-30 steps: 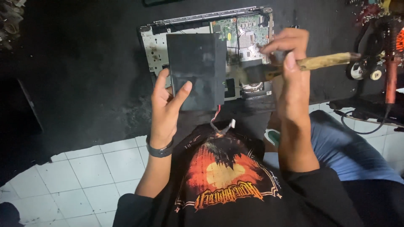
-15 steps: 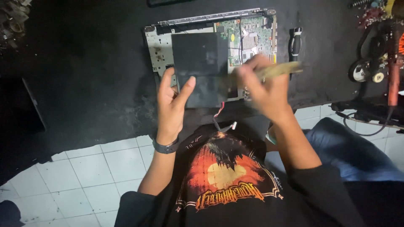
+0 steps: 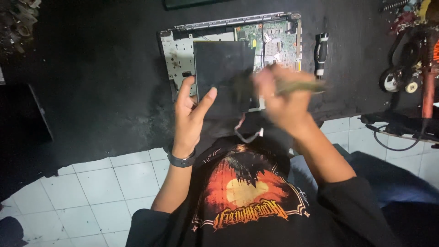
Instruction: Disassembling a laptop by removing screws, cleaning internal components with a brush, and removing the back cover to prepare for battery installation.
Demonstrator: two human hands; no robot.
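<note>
- Holding a dark flat panel (image 3: 223, 75) upright-ish above the opened laptop base (image 3: 178, 50), the left hand (image 3: 190, 116) grips its lower left edge, thumb across the face.
- Right hand (image 3: 283, 98) is blurred; fingers are closed round a brush handle (image 3: 302, 86), bristle end at the panel's right edge.
- Green circuit board (image 3: 274, 43) lies exposed behind the panel; black-handled screwdriver (image 3: 321, 54) rests just beside the base on the dark mat (image 3: 100, 91).
- Judgement: brushing goes best with short strokes away from the board, panel kept steady, loose cable (image 3: 247, 135) below kept clear of the bristles.
</note>
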